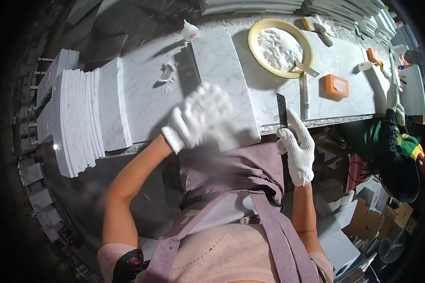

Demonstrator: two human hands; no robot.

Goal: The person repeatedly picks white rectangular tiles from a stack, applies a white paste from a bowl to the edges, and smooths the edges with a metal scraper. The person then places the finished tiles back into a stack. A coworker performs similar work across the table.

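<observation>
currently, two hands in white knitted gloves are over the near side of a pale, dusty surface (222,23). the right hand (298,153) grips one narrow black ridged strip (282,106), its thumb on one side and its fingers on the other; the strip points away from the person, at the near edge of the surface. the left hand (200,115) is blurred, its fingers stretched out above one grey-veined white rectangular slab (226,70); i cannot tell whether it touches. that slab lies crosswise on the surface in front of the person, its near end jutting over the edge by the apron.

right of the slab sits one round cream-yellow bowl (252,47) of lumpy white material (276,47), with one flat-handled spatula (308,70) leaning over its rim. below the bowl lies one thin pale rod (307,99), and beside it one orange rectangular block (336,86). one white squeeze bottle (191,32) with a pointed nozzle stands at the slab's far end. left of the slab is one crumpled white scrap (167,73). farther left leans one row of upright white slabs (80,108), too tightly packed to count. one co-worker's dark sleeve (388,132) shows at the far right.
</observation>
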